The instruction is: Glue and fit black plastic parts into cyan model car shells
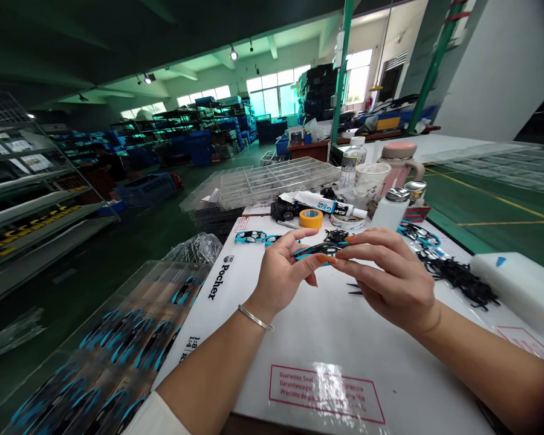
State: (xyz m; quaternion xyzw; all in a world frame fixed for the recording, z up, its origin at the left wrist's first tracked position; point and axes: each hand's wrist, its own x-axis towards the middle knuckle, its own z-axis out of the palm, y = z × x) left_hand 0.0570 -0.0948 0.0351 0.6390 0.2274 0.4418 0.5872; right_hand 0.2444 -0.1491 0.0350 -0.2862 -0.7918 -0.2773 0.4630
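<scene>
Where left hand (278,272) faces right hand (396,281), a blue-black part (320,248) spans their grip.

Bright windows (265,101); dim ceiling (63,42); glare below

1. Item — one slim piece (323,248), black with bright blue along its edge; we count it as a single unit.
2. Form: we see a long, narrow profile, gently arched on top; finer detail we cannot make out.
3. Pose — held up, close to level, its length running left to right.
4. Place: we find it between left hand (283,266) and right hand (394,272), fingers of both partly covering it.
</scene>
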